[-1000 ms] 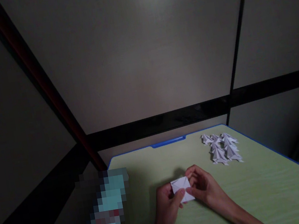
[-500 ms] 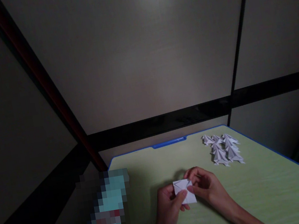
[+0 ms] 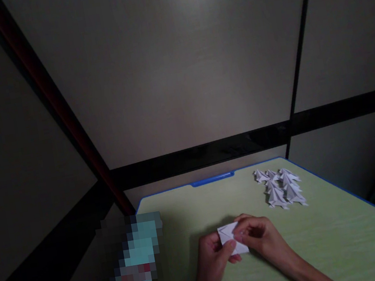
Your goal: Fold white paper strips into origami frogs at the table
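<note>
A small white folded paper [image 3: 239, 247] is held between my two hands above the green table. My left hand [image 3: 213, 255] grips its left side, thumb across the front and fingers behind. My right hand [image 3: 259, 233] pinches the paper near its upper right part, thumb and index finger together over the front face. Slanted fold lines show near the top left of the sheet; its right edge is partly hidden by my right fingers.
Several folded white paper figures [image 3: 284, 189] stand in rows at the table's back right. A pixelated, blurred-out object [image 3: 137, 262] lies at the left. The green table [image 3: 347, 229] has a blue rim and a blue tray [image 3: 213, 179] at its far edge, before panelled doors [image 3: 179, 66].
My right fingers have moved inward over the front of the paper, covering its upper right. The paper has tilted slightly; the left hand keeps its hold.
</note>
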`<action>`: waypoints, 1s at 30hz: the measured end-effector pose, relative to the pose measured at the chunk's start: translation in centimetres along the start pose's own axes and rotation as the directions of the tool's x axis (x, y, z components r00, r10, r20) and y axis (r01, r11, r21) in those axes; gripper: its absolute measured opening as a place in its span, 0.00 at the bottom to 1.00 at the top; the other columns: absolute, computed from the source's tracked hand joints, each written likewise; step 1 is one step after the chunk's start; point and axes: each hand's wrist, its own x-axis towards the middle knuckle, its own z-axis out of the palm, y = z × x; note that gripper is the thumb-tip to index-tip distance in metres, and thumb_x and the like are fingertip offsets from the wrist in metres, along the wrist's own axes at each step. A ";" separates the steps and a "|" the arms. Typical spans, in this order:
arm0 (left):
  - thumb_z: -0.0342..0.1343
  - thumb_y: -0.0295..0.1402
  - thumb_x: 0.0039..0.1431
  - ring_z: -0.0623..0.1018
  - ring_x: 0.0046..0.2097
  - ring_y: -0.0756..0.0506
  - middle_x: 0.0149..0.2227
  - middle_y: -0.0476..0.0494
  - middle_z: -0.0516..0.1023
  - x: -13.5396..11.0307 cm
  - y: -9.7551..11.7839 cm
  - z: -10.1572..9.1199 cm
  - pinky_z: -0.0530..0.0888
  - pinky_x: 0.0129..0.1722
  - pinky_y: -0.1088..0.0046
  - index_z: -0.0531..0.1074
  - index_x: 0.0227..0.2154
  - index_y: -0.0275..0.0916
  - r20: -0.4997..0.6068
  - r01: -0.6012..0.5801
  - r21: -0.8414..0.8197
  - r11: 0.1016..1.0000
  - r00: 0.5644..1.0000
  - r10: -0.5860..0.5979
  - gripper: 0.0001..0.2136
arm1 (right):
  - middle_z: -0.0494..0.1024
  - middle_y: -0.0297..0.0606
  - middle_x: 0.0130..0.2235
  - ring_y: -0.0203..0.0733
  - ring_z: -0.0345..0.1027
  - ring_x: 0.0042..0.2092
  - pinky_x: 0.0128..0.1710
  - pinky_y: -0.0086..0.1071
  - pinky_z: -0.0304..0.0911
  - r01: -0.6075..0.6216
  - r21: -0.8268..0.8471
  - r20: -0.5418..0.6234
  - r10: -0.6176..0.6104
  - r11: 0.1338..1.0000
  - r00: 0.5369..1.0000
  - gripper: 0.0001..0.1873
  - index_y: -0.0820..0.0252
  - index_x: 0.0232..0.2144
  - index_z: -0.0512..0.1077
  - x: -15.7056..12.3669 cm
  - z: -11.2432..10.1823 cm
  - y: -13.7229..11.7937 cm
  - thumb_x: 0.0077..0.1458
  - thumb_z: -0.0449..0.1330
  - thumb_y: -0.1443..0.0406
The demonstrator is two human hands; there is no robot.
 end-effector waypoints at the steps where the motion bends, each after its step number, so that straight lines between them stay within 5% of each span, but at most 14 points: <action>1: 0.59 0.37 0.34 0.70 0.18 0.51 0.18 0.44 0.74 0.0 -0.1 0.0 0.66 0.17 0.77 0.73 0.22 0.29 -0.001 0.008 -0.003 1.000 1.000 -0.008 0.14 | 0.68 0.35 0.25 0.33 0.60 0.24 0.21 0.26 0.55 0.004 -0.004 -0.006 -0.004 1.000 1.000 0.01 0.62 0.16 0.72 0.0 0.0 0.1 0.34 0.62 0.69; 13: 0.59 0.35 0.32 0.72 0.19 0.48 0.18 0.42 0.75 0.1 0.4 -0.4 0.69 0.19 0.73 0.73 0.20 0.28 -0.053 0.063 -0.066 0.996 0.996 -0.067 0.13 | 0.70 0.37 0.27 0.36 0.64 0.29 0.27 0.29 0.59 0.006 0.025 0.123 -0.009 1.000 0.992 0.02 0.59 0.18 0.74 -0.1 -0.4 0.0 0.37 0.61 0.68; 21: 0.56 0.30 0.37 0.72 0.19 0.49 0.19 0.43 0.75 0.3 -0.3 -0.9 0.69 0.19 0.75 0.73 0.23 0.29 0.016 0.071 -0.104 0.992 0.997 -0.069 0.09 | 0.70 0.36 0.25 0.35 0.63 0.27 0.24 0.27 0.58 -0.020 -0.016 0.139 0.022 1.000 0.990 0.02 0.59 0.18 0.74 0.0 -0.5 -0.4 0.36 0.61 0.69; 30: 0.59 0.38 0.33 0.68 0.16 0.51 0.15 0.45 0.73 0.1 0.3 -0.3 0.66 0.15 0.76 0.72 0.18 0.29 -0.028 0.027 -0.040 0.999 0.999 -0.028 0.13 | 0.68 0.35 0.27 0.35 0.63 0.27 0.25 0.26 0.59 -0.030 0.008 0.172 0.028 1.000 0.985 0.03 0.61 0.18 0.72 -0.2 -0.2 -0.4 0.36 0.61 0.67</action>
